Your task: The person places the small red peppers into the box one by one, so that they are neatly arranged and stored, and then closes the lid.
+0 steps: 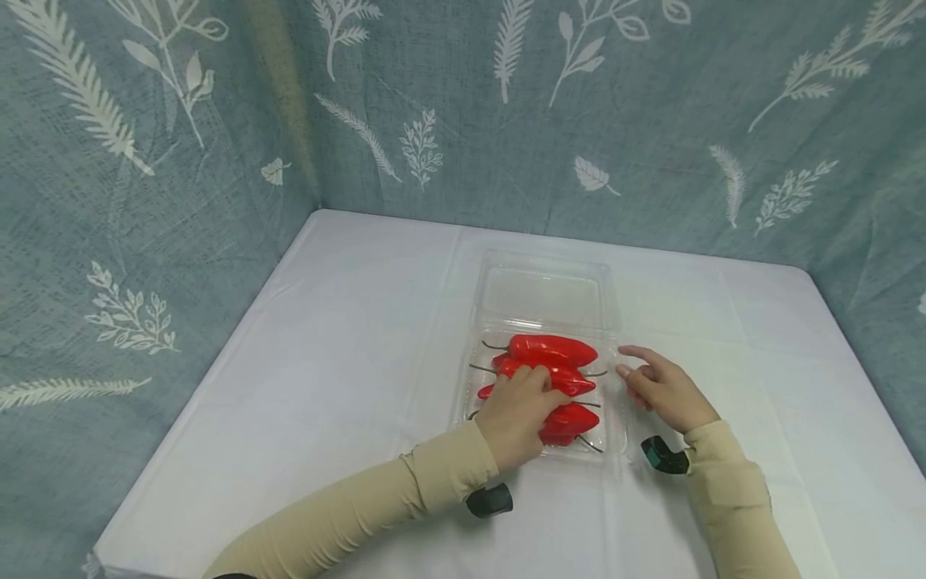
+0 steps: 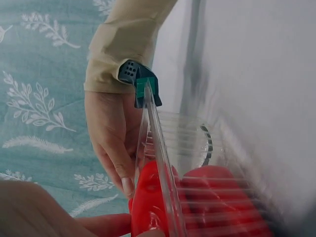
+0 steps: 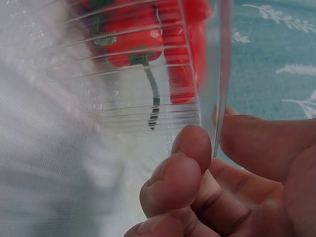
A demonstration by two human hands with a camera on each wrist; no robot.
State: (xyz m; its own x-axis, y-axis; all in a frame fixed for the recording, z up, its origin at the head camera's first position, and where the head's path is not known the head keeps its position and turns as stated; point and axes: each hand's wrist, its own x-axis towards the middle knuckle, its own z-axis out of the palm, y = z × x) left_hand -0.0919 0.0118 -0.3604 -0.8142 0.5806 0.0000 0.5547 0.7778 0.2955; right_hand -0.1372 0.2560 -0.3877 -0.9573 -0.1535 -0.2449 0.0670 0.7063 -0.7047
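Observation:
A hinged clear plastic box [image 1: 611,410] lies on the table with its lid [image 1: 542,293] folded back, away from me. Several glossy red peppers [image 1: 553,351] with green stems lie crosswise in the base, side by side. My left hand [image 1: 515,414] reaches over the base, its fingers and thumb pinching one red pepper [image 2: 148,197]; the hand partly hides the peppers under it. At the box's right side is my right hand [image 1: 665,392]. In the right wrist view its thumb and fingertips lie on either side of the clear rim, holding it.
A white cloth [image 1: 347,322] covers the table. Blue-green curtains [image 1: 463,145] with white leaf prints stand behind and at the left. A dark camera mount [image 1: 489,500] sits under the left wrist, another camera mount [image 1: 661,454] beside the right.

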